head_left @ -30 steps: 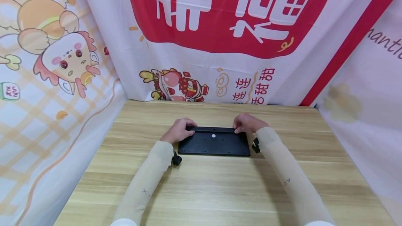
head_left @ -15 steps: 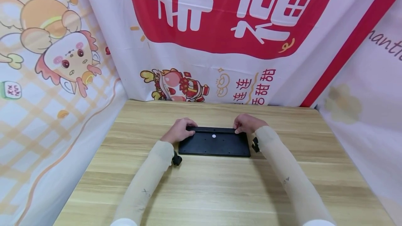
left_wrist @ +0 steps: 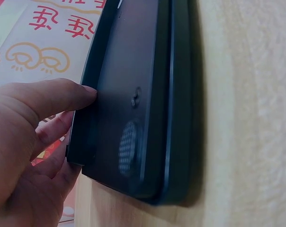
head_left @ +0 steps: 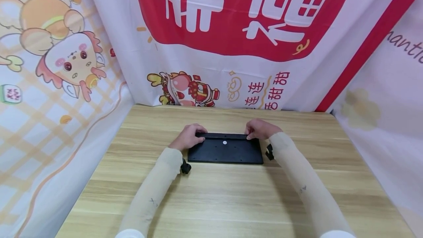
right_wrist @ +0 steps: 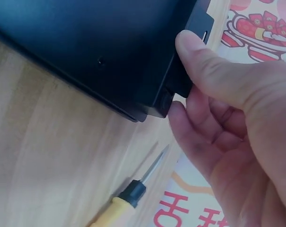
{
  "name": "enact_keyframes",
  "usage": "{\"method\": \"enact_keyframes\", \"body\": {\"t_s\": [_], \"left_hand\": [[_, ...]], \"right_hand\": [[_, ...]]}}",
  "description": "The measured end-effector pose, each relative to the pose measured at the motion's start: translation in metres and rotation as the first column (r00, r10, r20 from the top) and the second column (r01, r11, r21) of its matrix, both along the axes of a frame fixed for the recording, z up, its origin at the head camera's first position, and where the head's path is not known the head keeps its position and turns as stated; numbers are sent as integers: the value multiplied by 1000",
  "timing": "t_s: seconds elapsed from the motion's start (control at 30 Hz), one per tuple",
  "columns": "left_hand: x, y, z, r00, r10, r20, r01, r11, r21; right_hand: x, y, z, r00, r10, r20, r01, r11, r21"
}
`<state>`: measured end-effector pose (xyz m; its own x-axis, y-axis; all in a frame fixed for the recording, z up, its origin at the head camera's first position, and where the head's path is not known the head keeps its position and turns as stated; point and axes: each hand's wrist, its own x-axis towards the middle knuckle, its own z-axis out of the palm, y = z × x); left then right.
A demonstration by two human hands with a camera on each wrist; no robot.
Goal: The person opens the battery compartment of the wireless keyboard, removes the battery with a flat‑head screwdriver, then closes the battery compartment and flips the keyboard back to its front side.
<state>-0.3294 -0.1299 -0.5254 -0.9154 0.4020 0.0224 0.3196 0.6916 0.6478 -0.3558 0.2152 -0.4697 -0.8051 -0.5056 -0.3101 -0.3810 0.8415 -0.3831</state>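
A black keyboard (head_left: 225, 153) lies underside up on the wooden table, with a white round sticker and small screw holes on its back. A raised strip (left_wrist: 88, 118) runs along its far edge. My left hand (head_left: 188, 137) pinches this strip near the left end, thumb on the near side and fingers behind. Near the other end my right hand (head_left: 261, 129) pinches the strip the same way, its thumb (right_wrist: 192, 42) on top. A grey rubber foot (left_wrist: 127, 149) shows close to the left thumb. In the head view the fingertips behind the strip are hidden.
A screwdriver (right_wrist: 121, 203) with a yellow handle and black collar lies beside the keyboard's right end, below the right hand. Printed cloth (head_left: 224, 83) hangs along the table's back edge and both sides. Black wrist cameras (head_left: 185, 167) sit at the sleeves.
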Motion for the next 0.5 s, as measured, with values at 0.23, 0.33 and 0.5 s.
{"method": "enact_keyframes", "body": {"t_s": [0.23, 0.33, 0.5], "left_hand": [[1, -1, 1, 1000, -7, 2, 7, 1000, 14], [0, -2, 1, 1000, -12, -4, 13, 1000, 18], [-1, -3, 0, 1000, -14, -9, 14, 1000, 22]], "right_hand": [[1, 7, -5, 999, 22, -45, -26, 996, -88], [3, 8, -5, 997, 39, -71, -46, 994, -103], [9, 10, -3, 992, 56, -111, -68, 992, -110]]}}
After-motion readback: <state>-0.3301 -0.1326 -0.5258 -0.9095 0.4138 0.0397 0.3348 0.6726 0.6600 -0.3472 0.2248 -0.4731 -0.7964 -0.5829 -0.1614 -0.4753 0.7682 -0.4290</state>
